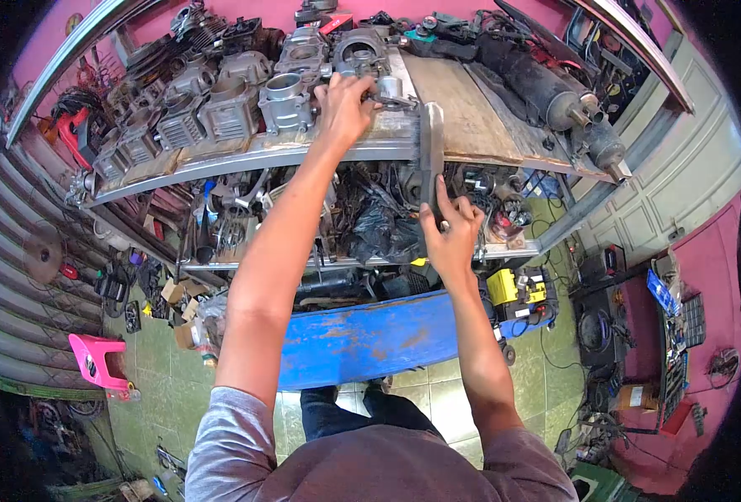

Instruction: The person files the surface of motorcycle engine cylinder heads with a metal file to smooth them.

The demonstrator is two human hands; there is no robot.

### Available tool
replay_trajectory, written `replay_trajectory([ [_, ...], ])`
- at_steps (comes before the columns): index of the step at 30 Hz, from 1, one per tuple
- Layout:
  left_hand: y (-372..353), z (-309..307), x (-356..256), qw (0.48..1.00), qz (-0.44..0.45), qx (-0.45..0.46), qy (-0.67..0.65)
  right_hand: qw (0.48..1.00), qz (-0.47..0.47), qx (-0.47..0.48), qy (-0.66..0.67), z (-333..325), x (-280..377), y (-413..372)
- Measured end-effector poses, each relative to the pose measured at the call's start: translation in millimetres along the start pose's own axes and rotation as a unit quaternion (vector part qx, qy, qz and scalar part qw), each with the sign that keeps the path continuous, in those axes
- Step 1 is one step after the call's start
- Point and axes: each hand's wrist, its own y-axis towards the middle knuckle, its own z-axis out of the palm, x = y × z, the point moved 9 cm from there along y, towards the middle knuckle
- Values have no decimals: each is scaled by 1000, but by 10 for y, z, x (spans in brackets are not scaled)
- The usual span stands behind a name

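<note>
My right hand (452, 230) is wrapped round the lower end of a long brush (431, 151), which stands upright in front of the shelf edge with its dark bristles facing left. My left hand (345, 107) reaches onto the upper shelf, fingers bent over small metal parts beside a grey cylinder block (286, 102). What its fingertips touch is hidden. Just right of them sits a small shiny metal cylinder (390, 89). A wooden board (458, 105) lies on the shelf to the right of the brush.
More engine blocks (230, 109) line the upper shelf at the left; exhaust mufflers (554, 96) lie at the right. Below are a cluttered lower shelf, a blue bench (370, 339), a yellow and blue case (517, 289) and a pink stool (99, 360).
</note>
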Motion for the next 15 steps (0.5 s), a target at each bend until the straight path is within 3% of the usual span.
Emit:
replay_trajectory([
  [3,-151,5,62,997,45,-40,-40,1000,-9,-22,6,-76,51,115],
  [7,-214,-5,67,999,36,-21,-24,995,-79,-45,-27,-38,383,524],
  [9,-212,17,192,998,-46,10,-50,990,-124,-44,-51,136,479,710],
  [12,-270,-127,129,996,-42,-75,-19,981,-159,-21,-112,392,530,700],
  [15,-336,-109,174,997,-52,-52,-8,981,-160,-23,-104,395,462,561],
])
